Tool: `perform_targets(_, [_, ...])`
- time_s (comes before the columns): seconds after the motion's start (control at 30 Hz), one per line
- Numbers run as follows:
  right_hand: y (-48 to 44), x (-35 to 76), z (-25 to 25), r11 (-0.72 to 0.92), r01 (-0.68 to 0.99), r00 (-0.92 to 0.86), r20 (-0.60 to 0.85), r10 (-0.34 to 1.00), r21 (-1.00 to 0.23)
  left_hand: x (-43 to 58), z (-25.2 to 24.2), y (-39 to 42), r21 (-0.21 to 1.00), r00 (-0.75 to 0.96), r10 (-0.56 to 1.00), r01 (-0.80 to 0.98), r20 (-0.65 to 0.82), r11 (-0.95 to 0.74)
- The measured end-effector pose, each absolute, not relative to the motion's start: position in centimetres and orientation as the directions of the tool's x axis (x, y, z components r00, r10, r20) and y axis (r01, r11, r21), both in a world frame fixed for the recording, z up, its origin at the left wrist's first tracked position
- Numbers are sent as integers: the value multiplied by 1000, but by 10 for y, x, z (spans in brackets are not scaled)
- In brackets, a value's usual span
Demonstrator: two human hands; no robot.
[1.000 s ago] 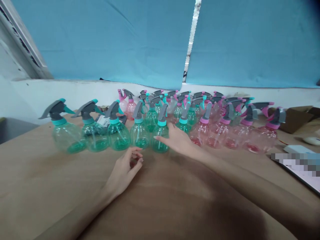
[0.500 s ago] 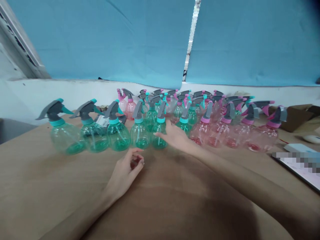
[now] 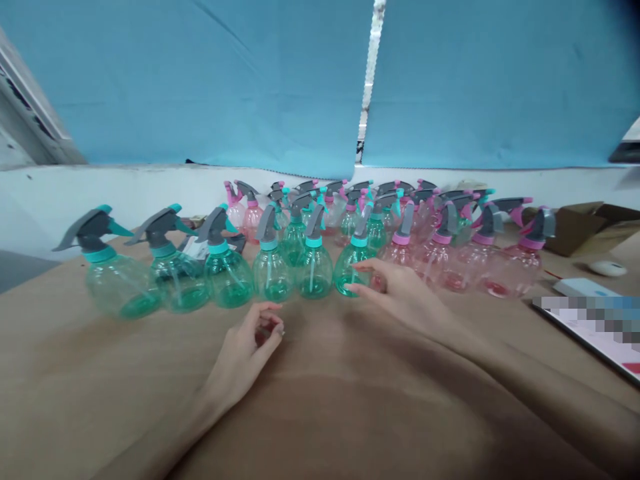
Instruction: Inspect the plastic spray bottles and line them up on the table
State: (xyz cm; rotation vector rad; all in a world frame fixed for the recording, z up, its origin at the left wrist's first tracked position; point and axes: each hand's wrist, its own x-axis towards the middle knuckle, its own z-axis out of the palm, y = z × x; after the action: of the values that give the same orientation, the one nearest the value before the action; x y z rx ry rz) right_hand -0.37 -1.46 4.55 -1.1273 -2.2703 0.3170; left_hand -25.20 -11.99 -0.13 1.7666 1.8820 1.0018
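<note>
A front row of round, clear spray bottles stands upright on the table. My right hand [image 3: 400,290] is at the right side of a green spray bottle [image 3: 350,270] with a turquoise collar. Its thumb and index finger are apart and overlap the bottle in view; whether they touch it I cannot tell. Left of that bottle stand another green spray bottle [image 3: 314,270] and a paler green one [image 3: 273,273]. My left hand [image 3: 245,353] hovers over or rests on the wood in front of the row, fingers loosely curled, with nothing visible in them.
Pink spray bottles [image 3: 510,267] continue the row on the right. Several more bottles crowd behind, some with pink collars. A tablet-like panel [image 3: 595,333], a white mouse [image 3: 607,268] and a cardboard box [image 3: 575,230] lie to the right. A blue curtain [image 3: 225,87] hangs behind.
My right hand has moved right and back toward me, from one green bottle to the green bottle on its right. My left hand has barely moved. The view has shifted slightly.
</note>
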Motion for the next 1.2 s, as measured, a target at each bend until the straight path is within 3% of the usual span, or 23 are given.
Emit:
perform_targets(0.2, [11,26,40,578,684,-378,461,803,-446,-252,-3,-118,698,-148,964,715,221,-51])
perform_targets(0.4, [27,-5,35,516,696,-323,425,846,-499,-253,-2,-117,691,-171,956,722,237,-42])
perform_targets(0.67, [38,-31,33,378,812,-242,333,911,-445,-249,2,-120,641,-164,949,766,268,-49])
perform_targets(1.03, [2,-9,33,431,821,-321,321,891,-374,-228,8,-115,600,-124,949,796,291,-80])
perform_targets(1.2, [-30,7,26,551,768,-406,416,814,-327,-187,33,-101,632,-70,954,762,292,-138])
